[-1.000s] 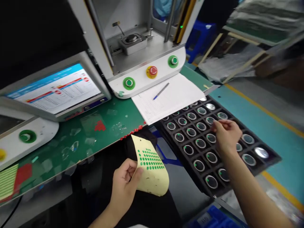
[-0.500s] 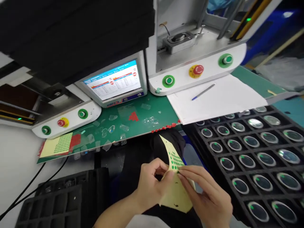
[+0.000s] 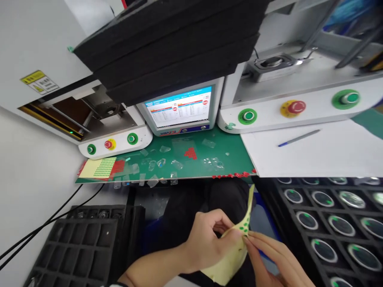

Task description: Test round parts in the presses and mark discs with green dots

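Observation:
A pale yellow sheet of green dot stickers (image 3: 230,263) is bent between my two hands above my lap, its narrow upper end curling upward. My left hand (image 3: 209,239) grips it, thumb across the front and fingers curled behind. At the sheet's right edge, right beside the lowest green dots, the thumb and fingers of my right hand (image 3: 277,257) are pinched together. Whether a loose dot sits between those fingertips is too small to make out. To the right, a black compartment tray (image 3: 324,209) holds round glass-like discs with metal rims, many bearing a green dot.
A green bench (image 3: 191,165) carries clear film scraps, red stickers (image 3: 190,153) and another dot sheet (image 3: 104,167). Behind stand a screen (image 3: 181,107) and machines with buttons. A pen (image 3: 299,138) lies on white paper (image 3: 314,159). Black trays (image 3: 83,247) are stacked lower left.
My view has swung, so the bench and machines appear further right. The sheet has turned more edge-on, with its upper end now curling to the right. Both hands keep their hold.

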The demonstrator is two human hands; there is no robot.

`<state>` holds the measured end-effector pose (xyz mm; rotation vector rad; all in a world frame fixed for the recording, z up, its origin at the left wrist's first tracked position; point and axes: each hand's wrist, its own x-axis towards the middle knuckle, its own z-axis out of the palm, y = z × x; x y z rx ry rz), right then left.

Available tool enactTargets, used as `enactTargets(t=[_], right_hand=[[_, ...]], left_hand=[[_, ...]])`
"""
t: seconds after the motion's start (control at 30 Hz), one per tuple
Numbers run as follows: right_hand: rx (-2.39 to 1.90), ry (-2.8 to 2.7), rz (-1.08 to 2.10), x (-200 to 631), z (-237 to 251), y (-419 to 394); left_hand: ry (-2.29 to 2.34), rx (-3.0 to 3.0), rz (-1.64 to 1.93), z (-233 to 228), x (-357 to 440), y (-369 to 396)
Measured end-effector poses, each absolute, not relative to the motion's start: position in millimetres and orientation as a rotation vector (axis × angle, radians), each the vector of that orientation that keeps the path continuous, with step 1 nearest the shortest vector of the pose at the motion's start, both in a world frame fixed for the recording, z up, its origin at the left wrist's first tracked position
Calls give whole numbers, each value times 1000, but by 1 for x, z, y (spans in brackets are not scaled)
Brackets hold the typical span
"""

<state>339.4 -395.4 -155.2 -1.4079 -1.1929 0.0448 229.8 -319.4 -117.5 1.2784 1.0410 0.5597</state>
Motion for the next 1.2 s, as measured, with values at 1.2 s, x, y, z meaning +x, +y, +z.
enactTargets(t=[1.2], right_hand=[[-1125,-1356,506,363,-128,-408]], left_hand=[[811,1230,73,-85,226,-289]])
